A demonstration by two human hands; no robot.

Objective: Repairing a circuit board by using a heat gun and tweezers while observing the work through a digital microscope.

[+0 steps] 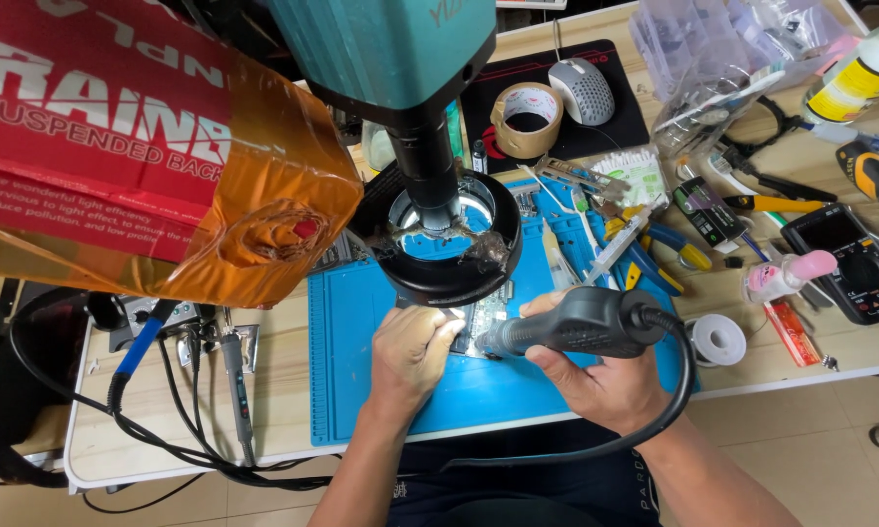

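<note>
My right hand [595,376] grips a black hot-air handpiece [576,324] with a thick black cable; its nozzle points left at a green circuit board [486,310] on the blue work mat [361,390]. My left hand [412,353] rests curled beside the board, fingertips pressed at its edge; whether it holds a small tool is hidden. Directly above the board hangs a microscope head [400,68] with a black ring light [449,249], which covers part of the board.
A red box wrapped in orange film [146,146] looms at upper left. Soldering irons and cables [195,361] lie left of the mat. To the right are pliers, a syringe, a solder spool [718,339], a multimeter [849,259], a tape roll [527,119] and a mouse [581,90].
</note>
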